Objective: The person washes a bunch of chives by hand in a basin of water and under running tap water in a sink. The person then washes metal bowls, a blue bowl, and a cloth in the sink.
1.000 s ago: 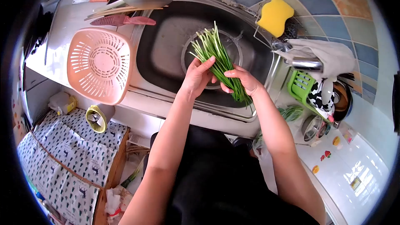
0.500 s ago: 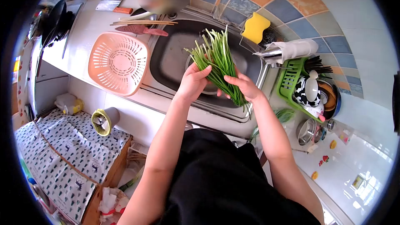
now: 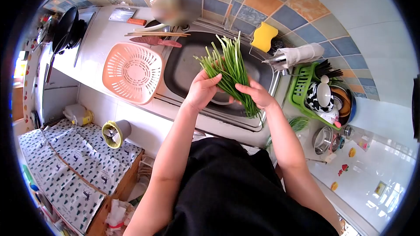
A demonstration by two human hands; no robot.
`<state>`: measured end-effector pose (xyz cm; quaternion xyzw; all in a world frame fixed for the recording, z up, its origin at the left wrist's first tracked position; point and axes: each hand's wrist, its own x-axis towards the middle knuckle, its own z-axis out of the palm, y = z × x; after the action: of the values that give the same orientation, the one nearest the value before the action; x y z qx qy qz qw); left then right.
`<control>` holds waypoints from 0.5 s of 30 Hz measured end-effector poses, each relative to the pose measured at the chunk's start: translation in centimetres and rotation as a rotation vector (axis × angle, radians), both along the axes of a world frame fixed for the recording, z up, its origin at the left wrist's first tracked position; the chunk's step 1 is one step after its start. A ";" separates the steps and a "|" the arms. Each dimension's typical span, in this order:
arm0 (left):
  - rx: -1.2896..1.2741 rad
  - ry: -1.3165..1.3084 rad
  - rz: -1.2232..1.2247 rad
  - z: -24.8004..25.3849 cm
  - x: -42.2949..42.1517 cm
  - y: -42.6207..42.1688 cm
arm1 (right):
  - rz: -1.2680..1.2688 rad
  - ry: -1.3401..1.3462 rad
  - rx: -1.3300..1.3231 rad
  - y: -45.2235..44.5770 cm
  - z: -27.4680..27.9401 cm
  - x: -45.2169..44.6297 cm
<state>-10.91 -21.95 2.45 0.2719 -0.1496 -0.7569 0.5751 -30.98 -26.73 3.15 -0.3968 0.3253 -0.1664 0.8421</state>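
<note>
A bunch of green garlic chives [image 3: 232, 67] is held over the dark sink [image 3: 179, 67], its pale cut ends toward the back wall. My left hand [image 3: 204, 88] is closed round the left side of the bunch, thumb on top. On the right side, my right hand [image 3: 257, 94] grips the lower part, its thumb lying across the stalks. The fingers beneath the bunch are mostly hidden. Left of the sink sits a pink plastic basket [image 3: 110, 73] with nothing in it.
Behind the basket lie a pink knife [image 3: 148, 40], chopsticks [image 3: 168, 34] and a cleaver [image 3: 122, 15]. A yellow sponge [image 3: 264, 37] hangs by the wall. Right of the sink stand a green dish rack [image 3: 300, 85], more greens [image 3: 299, 123] and a steel bowl [image 3: 323, 139]. A bin [image 3: 121, 129] stands lower left.
The view has shifted slightly, so the counter and basket appear lower and farther right. Both hands keep hold of the chives in nearly the same pose.
</note>
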 end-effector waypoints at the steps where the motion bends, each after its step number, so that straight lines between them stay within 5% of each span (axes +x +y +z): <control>1: 0.016 0.002 -0.016 -0.3 0.2 0.0 | 0.010 0.012 -0.026 0.1 0.3 0.2; 15: 0.054 -0.432 0.321 -0.1 2.5 -0.5 | -0.025 0.057 -0.142 1.6 0.1 -0.4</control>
<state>-8.38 -22.41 2.40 0.4627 -0.2035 -0.5843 0.6349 -31.38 -25.12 3.27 -0.4560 0.3412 -0.1881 0.8002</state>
